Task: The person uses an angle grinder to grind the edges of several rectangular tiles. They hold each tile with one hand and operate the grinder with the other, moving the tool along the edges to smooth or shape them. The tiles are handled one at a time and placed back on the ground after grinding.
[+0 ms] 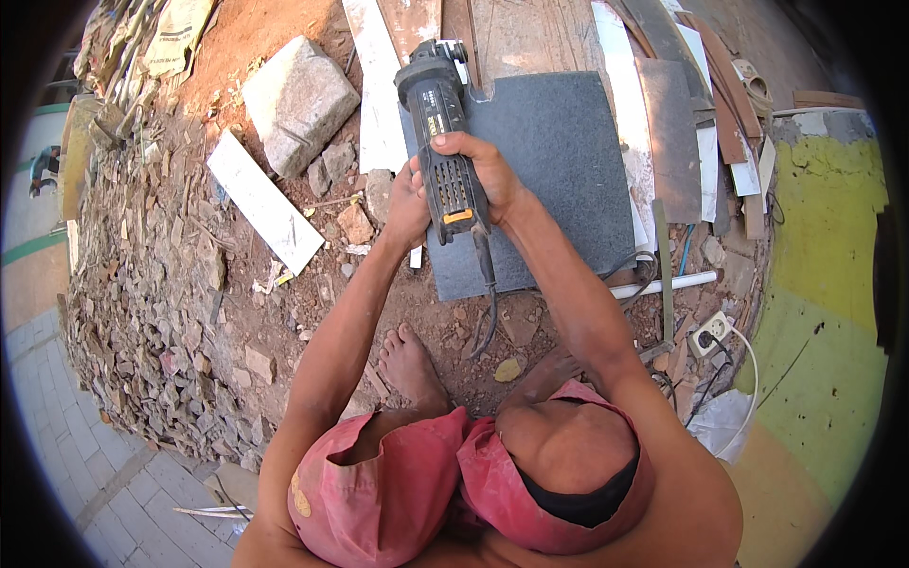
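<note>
Both my hands hold a black angle grinder (445,142) with a yellow-orange switch or tab near its rear end. My right hand (488,175) is closed round the body from the right, its thumb across the top. Against the left side of the body, my left hand (409,204) grips with its fingers partly hidden under the tool. The grinder's head points away from me, above the far left part of a dark grey slab (559,180); whether the disc touches the slab I cannot tell. A black cord (488,270) hangs from the tool's rear toward my feet.
A stone block (301,106) and a white strip (265,202) lie left of the slab, beside rubble (170,331). Long boards and strips (672,133) lie to the right. A white pipe (665,285) and a white power socket (710,334) with cords are nearer, by a yellow-green wall (828,246).
</note>
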Motion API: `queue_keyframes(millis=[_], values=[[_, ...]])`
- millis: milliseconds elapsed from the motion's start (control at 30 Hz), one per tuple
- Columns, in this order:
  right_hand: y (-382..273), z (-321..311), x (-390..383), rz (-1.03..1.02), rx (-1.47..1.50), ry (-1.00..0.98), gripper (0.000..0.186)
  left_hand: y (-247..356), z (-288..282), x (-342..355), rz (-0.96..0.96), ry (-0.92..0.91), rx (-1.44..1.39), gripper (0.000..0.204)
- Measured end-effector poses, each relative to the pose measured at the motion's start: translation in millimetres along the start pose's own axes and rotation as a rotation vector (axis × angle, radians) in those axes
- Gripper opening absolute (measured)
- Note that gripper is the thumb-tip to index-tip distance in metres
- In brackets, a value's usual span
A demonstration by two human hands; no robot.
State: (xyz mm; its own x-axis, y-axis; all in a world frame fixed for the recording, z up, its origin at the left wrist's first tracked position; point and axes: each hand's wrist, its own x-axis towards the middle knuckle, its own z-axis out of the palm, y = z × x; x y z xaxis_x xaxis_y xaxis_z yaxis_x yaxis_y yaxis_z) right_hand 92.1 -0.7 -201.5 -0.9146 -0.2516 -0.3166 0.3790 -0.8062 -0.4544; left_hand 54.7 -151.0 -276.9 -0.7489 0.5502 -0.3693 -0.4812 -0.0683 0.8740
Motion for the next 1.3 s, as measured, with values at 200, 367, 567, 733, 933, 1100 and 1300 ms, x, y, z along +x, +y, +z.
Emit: queue_keyframes(millis=[200,367,567,733,933,1100,1300], values=[[3,-1,2,-0.011,-0.001,0.002,0.042,9,7,-3,0.010,0.002,0.059,0.035],[6,-2,4,-0.018,0.031,-0.029,0.045,10,13,-4,0.068,-0.005,-0.075,0.033],[5,-2,3,-0.031,0.035,-0.023,0.046,18,16,-7,0.044,-0.018,-0.046,0.031],[6,2,5,-0.039,0.072,-0.024,0.047,5,7,0,0.042,-0.030,-0.031,0.028],[7,7,3,-0.089,0.069,0.004,0.047,12,14,-2,0.011,-0.001,-0.071,0.030],[11,6,9,-0.118,0.187,-0.005,0.049,24,18,-10,-0.130,0.065,-0.199,0.030],[12,7,10,-0.124,0.172,-0.009,0.049,22,17,-10,-0.084,0.032,-0.175,0.030]])
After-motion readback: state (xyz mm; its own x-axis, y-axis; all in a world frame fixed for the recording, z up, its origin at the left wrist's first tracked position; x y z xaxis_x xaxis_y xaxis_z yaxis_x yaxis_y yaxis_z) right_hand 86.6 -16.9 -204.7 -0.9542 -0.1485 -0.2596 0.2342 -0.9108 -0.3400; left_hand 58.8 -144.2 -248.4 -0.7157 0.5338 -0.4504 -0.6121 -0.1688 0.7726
